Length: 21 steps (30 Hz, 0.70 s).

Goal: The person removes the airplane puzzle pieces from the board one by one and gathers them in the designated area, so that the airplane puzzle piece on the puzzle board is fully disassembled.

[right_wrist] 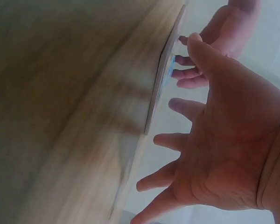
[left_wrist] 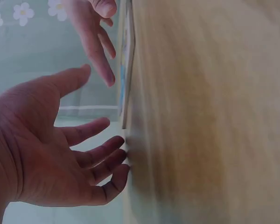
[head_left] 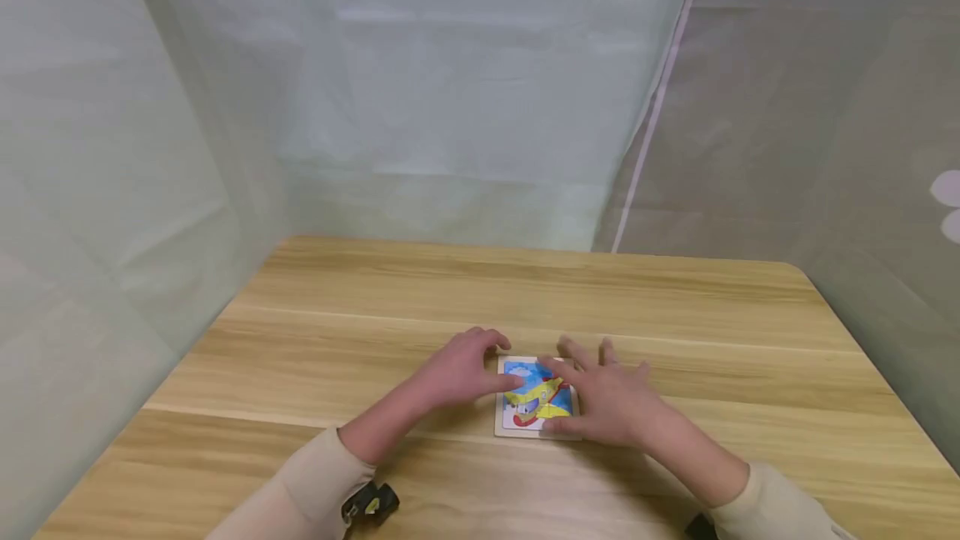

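Note:
A small square jigsaw puzzle (head_left: 528, 397) with a yellow, red and blue picture lies in a pale wooden frame (head_left: 517, 433) on the table. My left hand (head_left: 461, 369) is at its left side, thumb reaching over the picture and fingers loosely bent. From the right, my right hand (head_left: 611, 398) spreads its fingers over the puzzle's right edge, hiding part of it. Both wrist views show the board edge-on, as a thin wooden edge (left_wrist: 129, 70) on the left and another wooden edge (right_wrist: 161, 77) on the right. Neither palm holds anything.
The wooden table (head_left: 360, 290) has pale grain and a rounded far corner. Light cloth (head_left: 450, 107) hangs behind it, with a darker cloth (head_left: 765, 132) at the right. Small black devices, such as this one (head_left: 371, 502), sit by the sleeves.

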Available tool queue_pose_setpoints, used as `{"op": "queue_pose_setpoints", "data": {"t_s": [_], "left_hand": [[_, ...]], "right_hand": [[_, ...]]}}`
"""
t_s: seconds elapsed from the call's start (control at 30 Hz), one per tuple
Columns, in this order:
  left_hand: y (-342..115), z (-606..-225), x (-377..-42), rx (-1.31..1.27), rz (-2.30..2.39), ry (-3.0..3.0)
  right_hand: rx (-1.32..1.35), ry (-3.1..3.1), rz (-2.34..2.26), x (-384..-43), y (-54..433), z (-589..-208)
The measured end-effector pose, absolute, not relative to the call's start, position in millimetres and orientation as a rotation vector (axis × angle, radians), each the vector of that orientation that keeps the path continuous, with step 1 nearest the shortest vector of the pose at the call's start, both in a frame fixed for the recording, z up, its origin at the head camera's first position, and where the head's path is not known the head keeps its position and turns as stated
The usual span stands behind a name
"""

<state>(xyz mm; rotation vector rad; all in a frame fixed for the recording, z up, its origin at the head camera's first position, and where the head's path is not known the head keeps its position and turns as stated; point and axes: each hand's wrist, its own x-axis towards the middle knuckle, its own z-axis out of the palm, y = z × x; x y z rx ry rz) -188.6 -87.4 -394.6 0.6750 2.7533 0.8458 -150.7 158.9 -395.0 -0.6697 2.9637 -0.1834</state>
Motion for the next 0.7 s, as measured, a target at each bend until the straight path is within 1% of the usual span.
{"op": "queue_pose_setpoints", "data": {"t_s": [0.3, 0.7], "left_hand": [[-85, -402, -191, 0.554, 1.002, 2.725], [-80, -410, -191, 0.423, 1.027, 2.762]], "right_hand": [[-0.62, 2.875, -0.223, -149, 158, -393], [-0.591, 2.864, -0.191, -149, 155, -395]]}}
